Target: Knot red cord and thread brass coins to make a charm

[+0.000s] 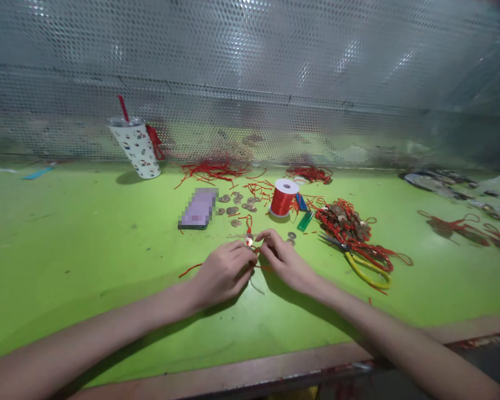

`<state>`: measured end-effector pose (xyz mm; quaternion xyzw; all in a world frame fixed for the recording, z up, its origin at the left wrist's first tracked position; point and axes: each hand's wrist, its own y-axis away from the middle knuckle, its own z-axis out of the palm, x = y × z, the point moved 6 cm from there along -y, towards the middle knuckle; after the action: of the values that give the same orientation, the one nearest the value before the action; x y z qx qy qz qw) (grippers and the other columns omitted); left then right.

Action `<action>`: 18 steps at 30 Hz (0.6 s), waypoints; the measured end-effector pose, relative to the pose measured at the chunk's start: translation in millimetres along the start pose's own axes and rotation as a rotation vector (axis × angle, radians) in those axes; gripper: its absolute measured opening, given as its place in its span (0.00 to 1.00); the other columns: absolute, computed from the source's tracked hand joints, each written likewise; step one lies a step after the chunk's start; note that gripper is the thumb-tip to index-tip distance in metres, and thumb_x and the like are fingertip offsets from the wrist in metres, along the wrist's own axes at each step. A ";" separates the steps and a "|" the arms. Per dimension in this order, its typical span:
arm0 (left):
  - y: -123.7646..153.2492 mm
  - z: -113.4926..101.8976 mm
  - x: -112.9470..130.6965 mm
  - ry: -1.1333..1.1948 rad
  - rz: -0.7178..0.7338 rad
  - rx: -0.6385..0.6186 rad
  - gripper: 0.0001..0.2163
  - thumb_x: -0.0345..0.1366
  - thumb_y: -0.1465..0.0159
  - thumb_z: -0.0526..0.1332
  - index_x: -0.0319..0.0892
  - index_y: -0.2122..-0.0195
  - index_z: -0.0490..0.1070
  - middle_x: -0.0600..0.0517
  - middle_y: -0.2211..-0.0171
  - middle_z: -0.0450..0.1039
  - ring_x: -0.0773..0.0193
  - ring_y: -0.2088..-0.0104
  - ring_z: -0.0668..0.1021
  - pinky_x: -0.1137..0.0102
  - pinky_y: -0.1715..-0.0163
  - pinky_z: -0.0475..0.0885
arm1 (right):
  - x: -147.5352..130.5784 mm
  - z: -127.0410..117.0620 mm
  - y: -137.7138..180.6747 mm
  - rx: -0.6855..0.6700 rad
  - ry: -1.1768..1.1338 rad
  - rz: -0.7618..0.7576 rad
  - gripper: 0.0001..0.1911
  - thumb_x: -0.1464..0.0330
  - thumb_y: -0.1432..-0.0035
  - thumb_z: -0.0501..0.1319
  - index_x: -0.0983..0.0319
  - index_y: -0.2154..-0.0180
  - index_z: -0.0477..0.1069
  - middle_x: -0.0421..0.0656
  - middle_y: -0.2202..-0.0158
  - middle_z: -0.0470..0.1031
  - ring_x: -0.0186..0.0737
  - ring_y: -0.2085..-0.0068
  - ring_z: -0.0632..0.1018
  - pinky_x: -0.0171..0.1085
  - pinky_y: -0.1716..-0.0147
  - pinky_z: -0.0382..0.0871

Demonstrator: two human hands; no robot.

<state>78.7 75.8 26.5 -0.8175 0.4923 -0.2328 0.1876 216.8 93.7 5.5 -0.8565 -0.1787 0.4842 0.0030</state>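
Both my hands meet at the middle of the green table [87, 244]. My left hand [223, 272] is closed in a pinch on a red cord [249, 225] strung with a small round coin [248, 241]. My right hand [285, 258] pinches the same cord just to the right of the coin. A loose end of the cord [190, 270] trails out to the left of my left hand. Several loose coins [233, 210] lie just beyond my hands.
A spool of red cord [283, 198] stands behind my hands, with a blue lighter [301, 202] and a green lighter [305, 221] beside it. Yellow-handled scissors [364, 266] and a heap of finished red knots [348, 222] lie to the right. A phone [198, 209], a patterned cup [137, 147] and a perforated metal wall [250, 83] are behind.
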 end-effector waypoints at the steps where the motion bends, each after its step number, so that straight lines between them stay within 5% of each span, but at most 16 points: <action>1: 2.5 -1.1 -3.8 0.048 -0.053 0.005 0.06 0.28 0.31 0.56 0.39 0.62 0.72 0.47 0.67 0.76 0.59 0.65 0.77 0.65 0.66 0.74 | -0.5 0.6 0.9 -0.006 -0.004 -0.006 0.07 0.67 0.30 0.50 0.61 0.54 0.63 0.41 0.67 0.73 0.40 0.67 0.73 0.38 0.66 0.65; 10: 9.4 -0.1 -9.9 0.030 -0.097 0.069 0.04 0.29 0.30 0.57 0.37 0.59 0.71 0.46 0.67 0.76 0.58 0.67 0.77 0.66 0.68 0.72 | -5.4 1.8 2.4 -0.014 -0.156 -0.043 0.05 0.69 0.35 0.57 0.61 0.56 0.65 0.42 0.66 0.75 0.40 0.64 0.77 0.39 0.63 0.68; 18: 8.4 1.9 -12.0 -0.074 -0.124 0.004 0.04 0.31 0.30 0.58 0.38 0.60 0.72 0.45 0.63 0.78 0.55 0.62 0.77 0.62 0.63 0.71 | -11.3 5.7 4.1 -0.046 -0.193 -0.033 0.07 0.70 0.35 0.59 0.60 0.55 0.66 0.42 0.66 0.77 0.40 0.67 0.78 0.38 0.66 0.69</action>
<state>68.9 83.0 18.1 -0.8541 0.4328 -0.2148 0.1925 208.1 85.4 11.1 -0.8026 -0.2034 0.5602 -0.0260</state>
